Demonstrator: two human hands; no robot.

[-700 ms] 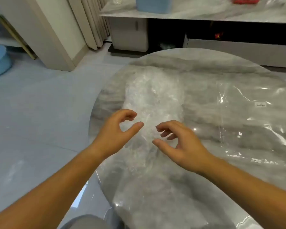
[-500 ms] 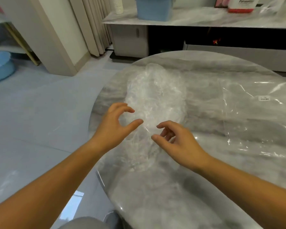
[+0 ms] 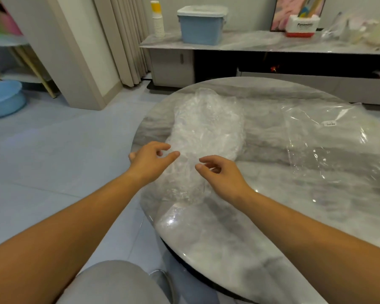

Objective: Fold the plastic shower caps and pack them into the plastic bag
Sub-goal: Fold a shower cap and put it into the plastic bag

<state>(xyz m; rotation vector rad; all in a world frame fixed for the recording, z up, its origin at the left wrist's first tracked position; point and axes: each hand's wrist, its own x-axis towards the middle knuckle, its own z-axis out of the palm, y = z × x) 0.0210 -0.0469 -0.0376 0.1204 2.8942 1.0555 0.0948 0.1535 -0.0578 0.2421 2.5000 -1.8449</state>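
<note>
Crinkly clear shower caps (image 3: 206,132) heaped on marble table (image 3: 239,249); left hand (image 3: 149,164), right hand (image 3: 225,177) curled, grip unclear.

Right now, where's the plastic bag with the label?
In the head view, the plastic bag lies flat on the table, right of the crumpled shower caps.

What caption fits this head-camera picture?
Left hand and right hand reach for crinkly shower caps on the table, plastic bag beside.

Clear crinkled shower caps (image 3: 206,132) and clear plastic bag (image 3: 329,150) on grey-veined marble table (image 3: 261,227).
</note>
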